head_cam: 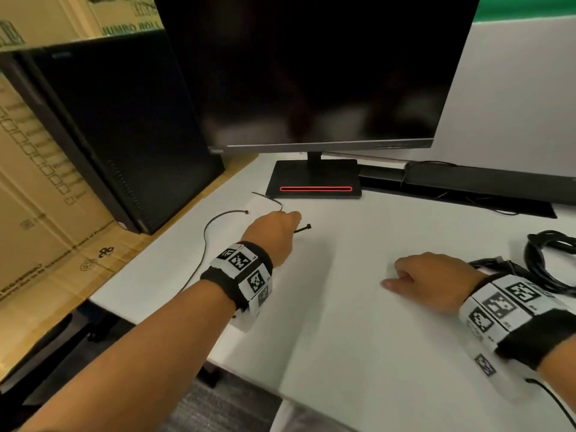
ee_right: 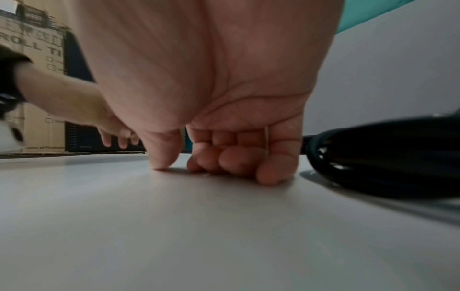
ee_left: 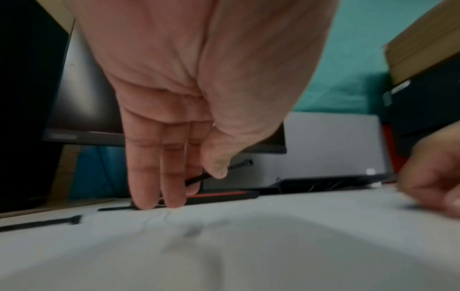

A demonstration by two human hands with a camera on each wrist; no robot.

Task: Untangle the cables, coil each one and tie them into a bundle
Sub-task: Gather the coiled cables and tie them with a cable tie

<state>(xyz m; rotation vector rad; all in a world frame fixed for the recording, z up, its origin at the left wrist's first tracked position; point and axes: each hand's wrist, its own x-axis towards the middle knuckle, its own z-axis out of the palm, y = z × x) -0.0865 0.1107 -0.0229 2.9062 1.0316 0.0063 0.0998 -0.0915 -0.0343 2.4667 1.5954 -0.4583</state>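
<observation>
Two ties on the table: one loose cable tie (head_cam: 215, 227) lies at the far left of the table (head_cam: 343, 338), untouched; a second cable tie (head_cam: 303, 229) is in the left hand.
Left hand: the left hand (head_cam: 274, 232) reaches forward toward the monitor base (head_cam: 314, 182); its grip is a pinch of thumb (ee_left: 216, 157) against a finger on the second tie, whose head sticks out to the right, while the other fingers (ee_left: 144, 177) point straight down and touch the table.
Right hand: the right hand (head_cam: 433, 280) rests on the table, fingers curled loosely under the palm, thumb tip down, its grip holding nothing.
Cables: the black cables (head_cam: 548, 263) lie at the far right edge, just beside the right wrist, already looped into coils; how many there are, and whether any tangle remains, cannot be told, since the pile runs out of view.
Done, as it seems: the untangling and coiling look largely finished.
Left to do: no tie is seen round the coils yet, so the tie must likely be carried across to them, wrapped and cinched.
Stage: late, by my judgement, at the fetching of the tie.
</observation>
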